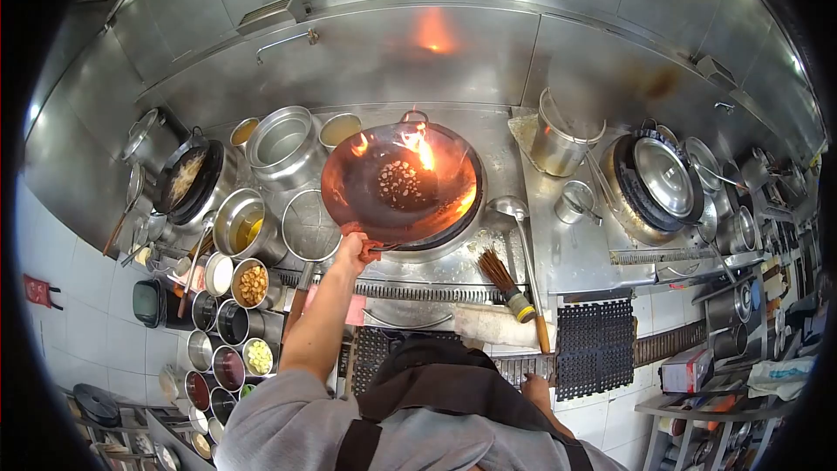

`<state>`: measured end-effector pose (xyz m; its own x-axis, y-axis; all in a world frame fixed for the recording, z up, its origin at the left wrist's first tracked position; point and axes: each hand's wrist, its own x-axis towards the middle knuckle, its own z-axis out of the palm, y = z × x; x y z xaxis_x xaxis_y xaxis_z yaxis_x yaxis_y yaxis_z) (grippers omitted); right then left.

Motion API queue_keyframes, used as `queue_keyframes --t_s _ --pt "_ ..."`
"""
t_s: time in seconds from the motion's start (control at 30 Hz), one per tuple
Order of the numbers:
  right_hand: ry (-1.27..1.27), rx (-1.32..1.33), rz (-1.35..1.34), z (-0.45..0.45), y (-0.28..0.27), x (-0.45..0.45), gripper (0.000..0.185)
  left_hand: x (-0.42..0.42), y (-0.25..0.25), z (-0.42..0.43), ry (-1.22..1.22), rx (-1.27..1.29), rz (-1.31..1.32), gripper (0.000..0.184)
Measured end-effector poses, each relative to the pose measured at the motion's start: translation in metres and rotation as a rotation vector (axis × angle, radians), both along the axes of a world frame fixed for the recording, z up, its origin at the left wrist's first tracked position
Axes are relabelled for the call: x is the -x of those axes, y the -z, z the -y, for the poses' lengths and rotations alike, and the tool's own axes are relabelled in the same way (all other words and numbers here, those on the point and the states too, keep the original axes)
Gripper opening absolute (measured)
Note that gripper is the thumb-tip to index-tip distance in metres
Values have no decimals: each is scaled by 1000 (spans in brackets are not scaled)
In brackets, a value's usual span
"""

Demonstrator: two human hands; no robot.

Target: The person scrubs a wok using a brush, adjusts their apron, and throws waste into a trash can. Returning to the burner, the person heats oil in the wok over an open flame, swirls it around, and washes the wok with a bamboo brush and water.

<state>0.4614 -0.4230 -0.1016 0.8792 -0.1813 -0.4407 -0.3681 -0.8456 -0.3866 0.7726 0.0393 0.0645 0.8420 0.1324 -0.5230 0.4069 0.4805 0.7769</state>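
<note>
Okay, wok (362, 196) ahead and right of the left fingers

Left hand (351, 249): fingers together, clamped on red cloth (371, 253) at the wok's near-left rim. We see the bowl open out forward and to the right from that grip. Round bowl, so we take the line from grip to far loop handle (416, 115): away from us, slightly right. Left is the nearer hand.

Inside, small food pieces (403, 183) lie around the middle, flames (424, 150) at the far side and right. Wok looks tilted on the dark burner ring (440, 247), in our judgement.

Right hand (535, 389): low by our side, near the ladle (527, 249) handle's end, seemingly not touching; we can't tell its finger state. Strainer (311, 231) just left of the wok; brush (499, 274) between wok and ladle handle.
</note>
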Motion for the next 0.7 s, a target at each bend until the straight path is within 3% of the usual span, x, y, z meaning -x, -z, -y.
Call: queue_keyframes --t_s 0.07,0.17,0.53,0.6,0.7 --pt "8 8 -100 6 12 15 33 14 -31 6 -64 -71 18 17" --pt "101 -15 -233 2 15 27 33 9 -14 -24 69 33 -39 18" --pt "71 -109 -155 -11 13 11 33 42 -68 2 80 202 -124 20" --pt "66 -105 -165 -7 17 9 33 54 -98 23 -64 128 -182 18" --pt "75 -97 -159 -2 14 6 33 55 -74 -2 72 218 -158 17"
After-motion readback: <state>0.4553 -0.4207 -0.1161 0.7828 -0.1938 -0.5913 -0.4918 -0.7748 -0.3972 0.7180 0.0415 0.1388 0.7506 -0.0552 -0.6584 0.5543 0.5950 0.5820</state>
